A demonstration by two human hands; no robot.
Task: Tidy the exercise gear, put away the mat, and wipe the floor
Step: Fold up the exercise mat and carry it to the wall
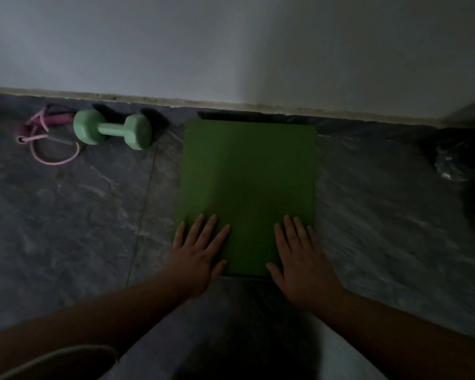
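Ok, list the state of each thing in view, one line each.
Mat: flat on the floor, far edge near the wall, not rolled.
Dumbbell: lying on its side by the wall.
Skipping rope: loosely coiled beside the dumbbell.
Left hand: open, flat on the mat.
Right hand: open, flat on the mat.

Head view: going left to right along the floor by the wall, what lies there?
Pink skipping rope → mint green dumbbell → green mat under both flat hands → dark crumpled object at the right edge.
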